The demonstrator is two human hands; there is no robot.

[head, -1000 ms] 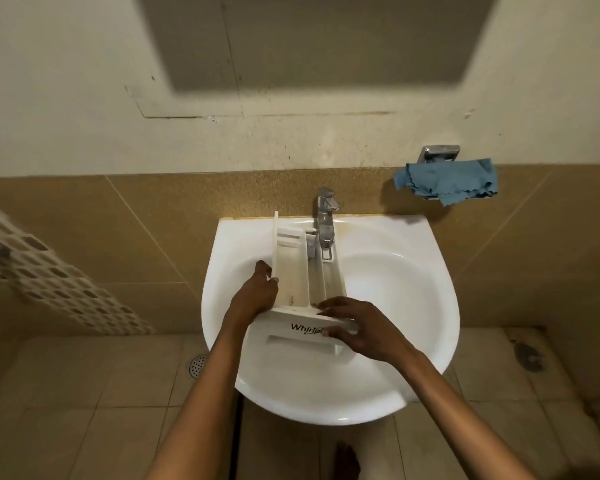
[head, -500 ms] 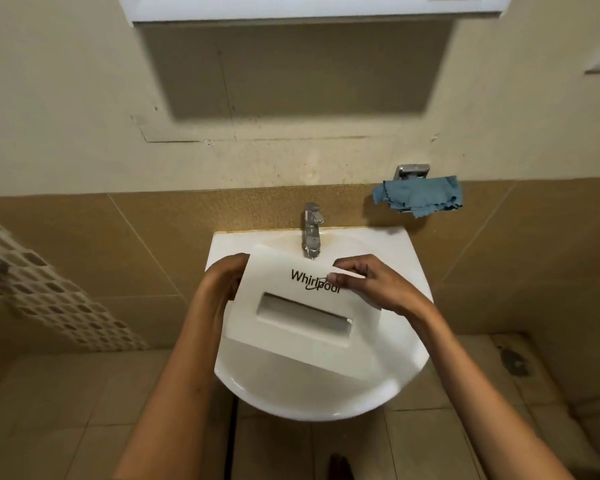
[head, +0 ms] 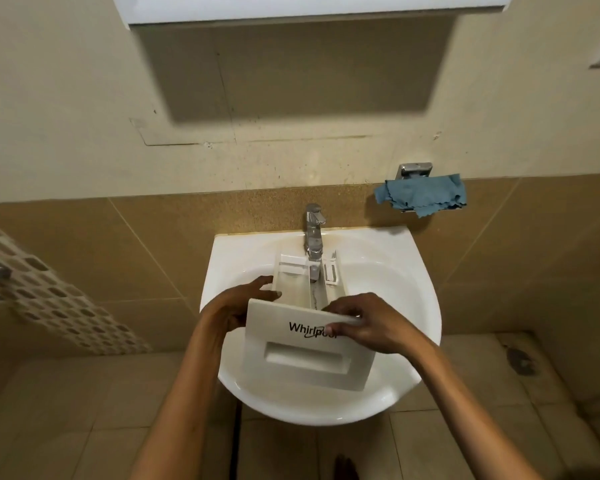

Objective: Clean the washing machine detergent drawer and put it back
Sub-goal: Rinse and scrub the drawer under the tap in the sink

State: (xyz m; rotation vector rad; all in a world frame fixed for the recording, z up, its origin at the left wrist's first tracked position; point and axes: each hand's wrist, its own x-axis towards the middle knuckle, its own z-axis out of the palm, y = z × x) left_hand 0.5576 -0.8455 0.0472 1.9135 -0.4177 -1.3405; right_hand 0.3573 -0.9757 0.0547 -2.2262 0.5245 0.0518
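Note:
The white detergent drawer (head: 302, 355), with a Whirlpool logo on its front panel, is held over the white sink (head: 409, 327). Its compartments point away from me, under the chrome tap (head: 314, 233). My left hand (head: 232, 306) grips the drawer's left side behind the front panel. My right hand (head: 364, 323) pinches the panel's top right edge, thumb on the logo. A thin stream of water falls from the tap into a compartment.
A blue cloth (head: 423, 195) hangs on a chrome holder on the wall right of the tap. A white cabinet (head: 309, 8) sits above. A perforated white panel (head: 49, 296) stands at the left. Tiled floor lies below.
The drawer was tipped with its front panel facing me half a second ago; now it is tilted back down so the compartments show under the tap. Both hands kept hold.

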